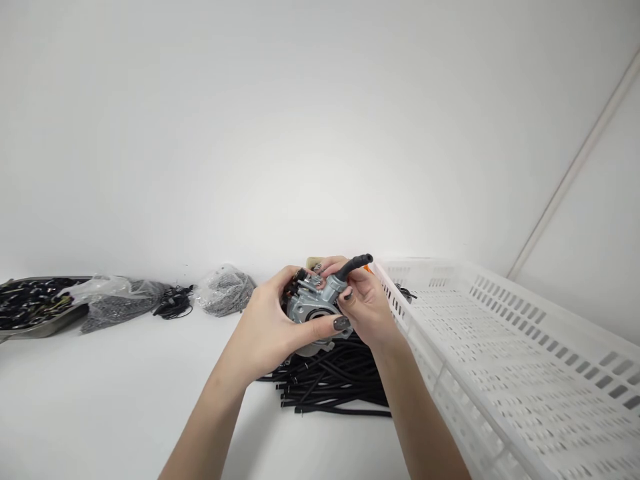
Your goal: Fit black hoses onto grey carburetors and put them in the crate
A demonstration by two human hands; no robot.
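A grey metal carburetor (303, 308) with a black rubber cap (356, 265) on its upper right is held up in front of me. My left hand (273, 323) wraps round its left side, the thumb lying across the front by the round bore. On the right side, my right hand (367, 303) grips the body just below the black cap, fingers reaching behind it. Part of the carburetor is hidden by both hands. Beneath it, a pile of black rubber hoses (335, 377) lies on the white table.
A white perforated plastic crate (480, 373) stands at the right, with a small black part inside near its left wall. Along the wall at left are a metal tray (50, 330) of black parts, two clear plastic bags (125, 300) of small parts and a black tangle (173, 302).
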